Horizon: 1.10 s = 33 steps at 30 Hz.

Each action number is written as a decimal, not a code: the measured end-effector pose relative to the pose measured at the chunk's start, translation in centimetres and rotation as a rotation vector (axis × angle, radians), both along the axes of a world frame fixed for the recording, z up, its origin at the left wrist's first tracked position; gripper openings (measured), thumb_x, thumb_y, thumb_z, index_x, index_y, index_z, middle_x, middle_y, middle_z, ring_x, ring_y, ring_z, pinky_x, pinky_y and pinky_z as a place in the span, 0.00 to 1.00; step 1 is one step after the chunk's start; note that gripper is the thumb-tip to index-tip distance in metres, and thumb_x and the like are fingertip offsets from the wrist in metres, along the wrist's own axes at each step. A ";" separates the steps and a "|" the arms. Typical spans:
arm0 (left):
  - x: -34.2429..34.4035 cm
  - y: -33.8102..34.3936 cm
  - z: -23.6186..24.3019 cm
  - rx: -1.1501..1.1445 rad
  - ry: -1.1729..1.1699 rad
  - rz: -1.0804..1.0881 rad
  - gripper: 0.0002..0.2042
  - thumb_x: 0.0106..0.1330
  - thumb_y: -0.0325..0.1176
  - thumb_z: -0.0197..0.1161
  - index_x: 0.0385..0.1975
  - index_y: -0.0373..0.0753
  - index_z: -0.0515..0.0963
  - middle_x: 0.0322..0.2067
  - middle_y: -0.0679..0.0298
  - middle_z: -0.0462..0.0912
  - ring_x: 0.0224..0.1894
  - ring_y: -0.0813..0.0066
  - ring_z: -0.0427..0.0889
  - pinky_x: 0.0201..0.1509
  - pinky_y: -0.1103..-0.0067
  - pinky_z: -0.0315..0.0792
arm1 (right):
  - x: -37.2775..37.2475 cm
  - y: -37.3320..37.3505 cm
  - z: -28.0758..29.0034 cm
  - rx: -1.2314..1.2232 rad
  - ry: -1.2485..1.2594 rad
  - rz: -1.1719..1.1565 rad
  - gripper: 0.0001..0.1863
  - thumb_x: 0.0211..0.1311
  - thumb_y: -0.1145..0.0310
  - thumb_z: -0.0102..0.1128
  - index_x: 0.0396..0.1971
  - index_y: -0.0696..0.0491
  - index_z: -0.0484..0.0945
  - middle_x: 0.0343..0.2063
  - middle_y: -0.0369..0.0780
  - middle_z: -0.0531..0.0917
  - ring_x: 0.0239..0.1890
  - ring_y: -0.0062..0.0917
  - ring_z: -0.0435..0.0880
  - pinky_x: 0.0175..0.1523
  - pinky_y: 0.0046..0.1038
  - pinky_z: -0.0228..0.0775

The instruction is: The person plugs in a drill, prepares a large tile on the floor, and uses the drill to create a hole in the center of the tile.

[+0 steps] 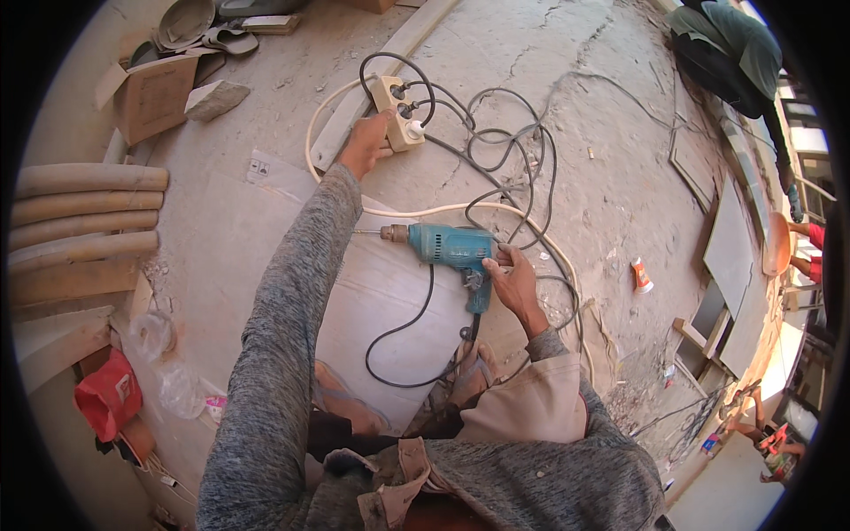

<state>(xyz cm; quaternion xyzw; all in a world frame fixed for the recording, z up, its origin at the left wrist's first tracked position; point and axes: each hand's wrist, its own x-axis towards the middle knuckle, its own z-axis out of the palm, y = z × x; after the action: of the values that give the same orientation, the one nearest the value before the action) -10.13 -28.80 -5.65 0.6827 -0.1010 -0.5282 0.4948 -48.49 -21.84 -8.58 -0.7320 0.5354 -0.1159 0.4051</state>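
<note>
My left hand [364, 143] reaches forward and grips the near left side of a cream power strip [387, 92] above the floor. Two black plugs and a white plug [414, 130] sit in its sockets. In front of my body is a teal electric drill [452, 245], lying level with its chuck [396, 234] and thin bit pointing left. My right hand [515, 281] is closed on the rear of the drill, beside the handle; part of the grip hides behind my fingers. A black cord [372, 354] loops below the drill.
Tangled black cables [531, 177] and a white cable [443, 211] cross the dusty floor. Curved tan pipes [88, 219], a cardboard box [158, 96] and a red bag [108, 395] stand left. On the right are an orange-white cup [642, 276], grey boards [730, 243] and other people [739, 44].
</note>
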 end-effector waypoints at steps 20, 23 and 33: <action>-14.1 15.1 3.6 -0.278 -1.375 -1.230 0.34 0.51 0.37 0.75 0.59 0.34 0.71 0.55 0.52 0.73 0.59 0.55 0.73 0.57 0.60 0.72 | -1.5 -4.0 5.0 0.666 -0.749 -0.605 0.09 0.62 0.71 0.62 0.41 0.56 0.79 0.27 0.31 0.79 0.28 0.15 0.77 0.34 0.18 0.75; -15.2 14.8 1.1 -0.230 -1.515 -1.210 0.37 0.47 0.35 0.76 0.60 0.35 0.70 0.54 0.52 0.73 0.60 0.54 0.72 0.58 0.59 0.70 | -2.0 -6.1 7.9 0.544 -0.829 -0.570 0.10 0.63 0.69 0.60 0.42 0.56 0.79 0.27 0.30 0.78 0.28 0.13 0.76 0.32 0.17 0.72; -15.5 14.0 3.2 -0.043 -1.271 -1.312 0.36 0.44 0.35 0.78 0.54 0.34 0.69 0.51 0.50 0.73 0.52 0.49 0.79 0.48 0.60 0.80 | -10.0 -7.9 20.3 0.006 -1.124 -0.536 0.12 0.66 0.72 0.54 0.46 0.61 0.76 0.26 0.33 0.74 0.30 0.18 0.71 0.35 0.22 0.60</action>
<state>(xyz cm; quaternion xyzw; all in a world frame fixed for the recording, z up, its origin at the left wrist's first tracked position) -25.66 -14.82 -2.44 0.6414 -0.7320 -0.2262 -0.0408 -58.45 -29.75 11.68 -0.3982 0.4058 -0.5794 0.5840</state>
